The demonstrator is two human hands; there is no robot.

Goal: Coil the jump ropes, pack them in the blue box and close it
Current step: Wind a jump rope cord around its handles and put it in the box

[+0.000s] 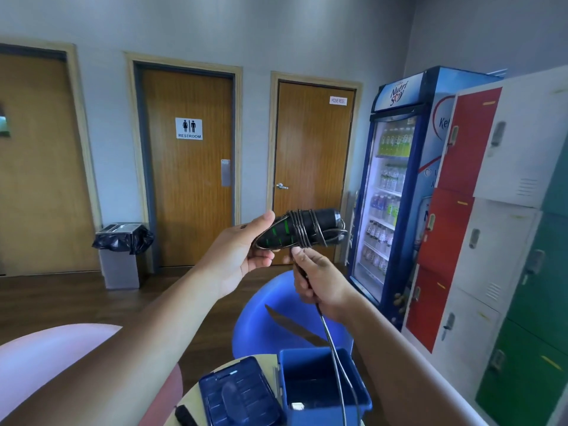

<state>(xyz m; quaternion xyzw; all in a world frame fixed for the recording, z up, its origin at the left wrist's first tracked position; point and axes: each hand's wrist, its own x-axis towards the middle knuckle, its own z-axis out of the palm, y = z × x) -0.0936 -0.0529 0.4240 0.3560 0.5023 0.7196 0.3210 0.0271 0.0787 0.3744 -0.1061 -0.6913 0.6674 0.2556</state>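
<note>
Holding up the black jump rope handles (276, 234), the left hand (239, 253) grips one end. Rope (302, 230) is wound around them. The right hand (319, 284) pinches the loose rope, which hangs down over the open blue box (325, 413).

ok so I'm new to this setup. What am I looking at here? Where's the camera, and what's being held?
There is no robot here. One wide-angle camera sits on a person's head, looking forward and down at their two bare hands. The left hand grips black jump rope handles with cord wound round them. The right hand pinches the loose end of that cord, which hangs down across the open blue box. The box stands on a small round table, with its lid lying beside it. Behind are doors, a drinks fridge and lockers.
</note>
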